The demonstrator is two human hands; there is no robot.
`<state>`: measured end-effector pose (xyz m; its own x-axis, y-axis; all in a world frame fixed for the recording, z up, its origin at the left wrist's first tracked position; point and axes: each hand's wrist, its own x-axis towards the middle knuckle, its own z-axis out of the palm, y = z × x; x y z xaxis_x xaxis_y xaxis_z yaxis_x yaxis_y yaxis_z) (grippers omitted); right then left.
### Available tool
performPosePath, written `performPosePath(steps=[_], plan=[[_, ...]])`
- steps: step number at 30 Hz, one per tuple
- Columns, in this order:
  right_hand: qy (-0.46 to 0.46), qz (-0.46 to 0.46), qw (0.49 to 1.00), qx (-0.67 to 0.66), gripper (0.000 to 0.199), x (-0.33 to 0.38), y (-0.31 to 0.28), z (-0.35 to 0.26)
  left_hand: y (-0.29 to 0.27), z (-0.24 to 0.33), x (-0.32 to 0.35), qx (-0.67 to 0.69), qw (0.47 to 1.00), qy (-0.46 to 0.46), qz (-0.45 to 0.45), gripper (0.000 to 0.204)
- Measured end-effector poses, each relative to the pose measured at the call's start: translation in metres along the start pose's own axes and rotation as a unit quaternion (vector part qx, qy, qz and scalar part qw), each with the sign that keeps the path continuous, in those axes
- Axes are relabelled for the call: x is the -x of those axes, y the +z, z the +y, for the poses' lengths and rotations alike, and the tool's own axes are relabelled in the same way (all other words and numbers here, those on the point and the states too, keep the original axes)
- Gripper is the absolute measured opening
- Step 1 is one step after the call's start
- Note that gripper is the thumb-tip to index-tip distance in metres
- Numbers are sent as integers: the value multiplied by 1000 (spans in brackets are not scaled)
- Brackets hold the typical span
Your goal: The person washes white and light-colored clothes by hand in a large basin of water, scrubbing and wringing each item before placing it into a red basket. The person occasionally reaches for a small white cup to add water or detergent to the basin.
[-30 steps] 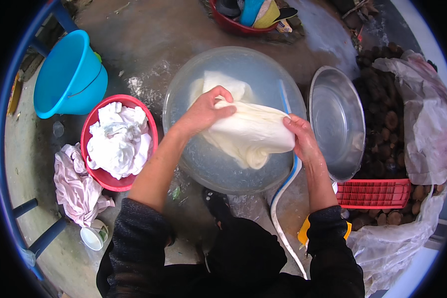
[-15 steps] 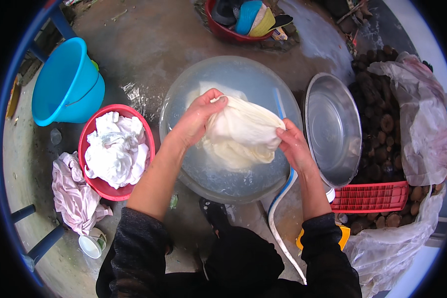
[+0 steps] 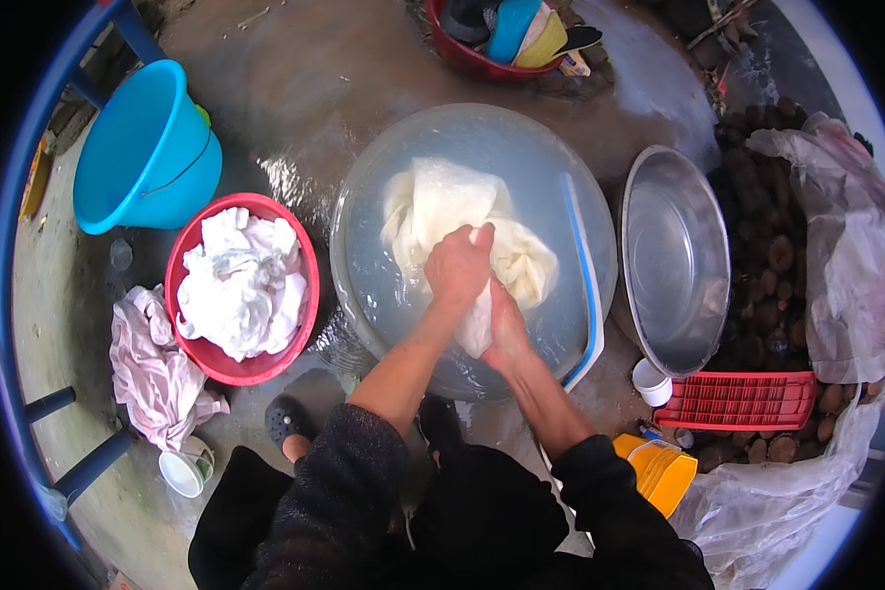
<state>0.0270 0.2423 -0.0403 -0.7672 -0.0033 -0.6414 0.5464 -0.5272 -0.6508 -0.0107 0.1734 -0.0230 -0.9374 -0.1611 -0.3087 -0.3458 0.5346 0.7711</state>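
A wet cream-white cloth (image 3: 447, 195) lies partly in a large translucent tub (image 3: 349, 295) of cloudy water. My left hand (image 3: 459, 265) is closed on a bunched part of the cloth near the tub's middle. Just below it, my right hand (image 3: 506, 323) grips the same cloth, with a twisted bit of it between the two hands. The fingers of my right hand are partly hidden by the fabric. A white hose with a blue stripe (image 3: 592, 285) hangs over the tub's right rim into the water.
On the left are a red basin (image 3: 308, 315) of white laundry, a pink cloth heap (image 3: 152, 364), and a blue bucket (image 3: 118, 147). At the right stand a metal basin (image 3: 669, 246), a red plastic crate (image 3: 737, 400) and yellow containers (image 3: 659, 474). A red basin (image 3: 442, 49) holds shoes or caps beyond the tub.
My hands have come together and lower, bunching the cloth that was stretched between them. More of the cloth now rests in the water. The view has shifted slightly.
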Motion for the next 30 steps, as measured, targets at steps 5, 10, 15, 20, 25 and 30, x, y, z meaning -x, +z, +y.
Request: performPosePath(steps=[5,10,15,20,25,30], plan=[[-91,44,995,27,43,-15,-33,-40,21,-14,33,6,973,225,-51,27],[-254,15,653,713,31,-6,-56,-22,16,-66,-12,-90,964,245,55,22],[-155,-51,751,641,30,-40,-67,-31,32,-88,-28,-158,952,260,24,32],[-117,-28,989,92,35,-37,-29,-64,12,2,8,189,981,2,52,43],[-48,-158,985,-46,40,-25,-16,-38,-13,27,5,-12,995,103,4,49],[-124,26,974,186,38,-23,-29,-49,3,18,46,14,973,226,-39,40]])
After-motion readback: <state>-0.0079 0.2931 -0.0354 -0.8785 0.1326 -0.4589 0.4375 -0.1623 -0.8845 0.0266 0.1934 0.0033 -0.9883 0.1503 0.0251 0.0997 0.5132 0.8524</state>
